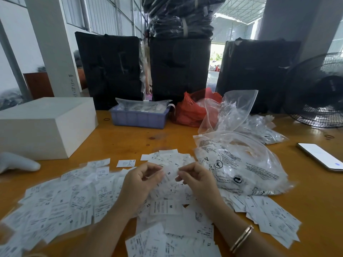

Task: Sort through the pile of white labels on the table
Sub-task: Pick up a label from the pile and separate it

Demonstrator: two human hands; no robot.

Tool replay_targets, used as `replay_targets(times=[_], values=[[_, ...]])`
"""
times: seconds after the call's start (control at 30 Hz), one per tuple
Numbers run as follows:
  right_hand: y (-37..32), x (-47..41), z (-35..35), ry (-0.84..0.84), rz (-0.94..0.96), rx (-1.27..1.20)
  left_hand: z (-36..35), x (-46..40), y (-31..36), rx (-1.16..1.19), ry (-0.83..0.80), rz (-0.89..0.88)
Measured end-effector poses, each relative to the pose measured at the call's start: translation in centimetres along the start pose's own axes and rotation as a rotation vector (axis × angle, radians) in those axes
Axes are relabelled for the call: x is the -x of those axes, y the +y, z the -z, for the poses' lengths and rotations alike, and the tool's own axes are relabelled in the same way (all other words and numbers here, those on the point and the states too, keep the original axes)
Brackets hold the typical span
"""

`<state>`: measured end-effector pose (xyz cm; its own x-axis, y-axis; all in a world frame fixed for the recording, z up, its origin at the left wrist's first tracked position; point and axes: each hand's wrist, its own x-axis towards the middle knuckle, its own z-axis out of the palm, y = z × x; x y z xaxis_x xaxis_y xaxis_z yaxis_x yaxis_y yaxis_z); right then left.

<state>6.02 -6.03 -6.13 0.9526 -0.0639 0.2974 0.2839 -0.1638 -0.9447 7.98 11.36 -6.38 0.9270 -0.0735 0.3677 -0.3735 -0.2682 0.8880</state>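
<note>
Hands: two, left [138, 184], right [196, 180], pinching one label [169, 173].

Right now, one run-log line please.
step: sorting | left hand + right hand: pinch S label | label pile: spread on table

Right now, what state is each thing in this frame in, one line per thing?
Left hand: grip pinching the S label.
Right hand: grip pinching the same label.
S label: held above the pile between both hands.
Label pile: spread loose over the table.
Phone: lying flat, screen lit.
Blue tray: filled with packets.
Large clear bag: lying on its side, labels inside.
</note>
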Motion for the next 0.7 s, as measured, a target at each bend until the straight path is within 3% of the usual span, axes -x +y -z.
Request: replay_targets(times=[0.4, 0.47, 0.57, 0.7], values=[[-0.4, 0.5, -0.7, -0.060, 0.282, 0.520, 0.2, 0.0, 0.0, -0.071, 0.034, -0.034], [-1.1, -0.2, 0.1, 0.038, 0.315, 0.537, 0.6, -0.1, -0.1, -0.060, 0.116, -0.018], [-2.1, -2.5, 3.0, 0.334, 0.335, 0.468, 1.2, -0.4, -0.2, -0.185, 0.266, -0.027], [-1.2, -5.3, 7.6, 0.517, 0.172, 0.619, 1.8, -0.7, -0.6, -0.388, 0.336, -0.027]])
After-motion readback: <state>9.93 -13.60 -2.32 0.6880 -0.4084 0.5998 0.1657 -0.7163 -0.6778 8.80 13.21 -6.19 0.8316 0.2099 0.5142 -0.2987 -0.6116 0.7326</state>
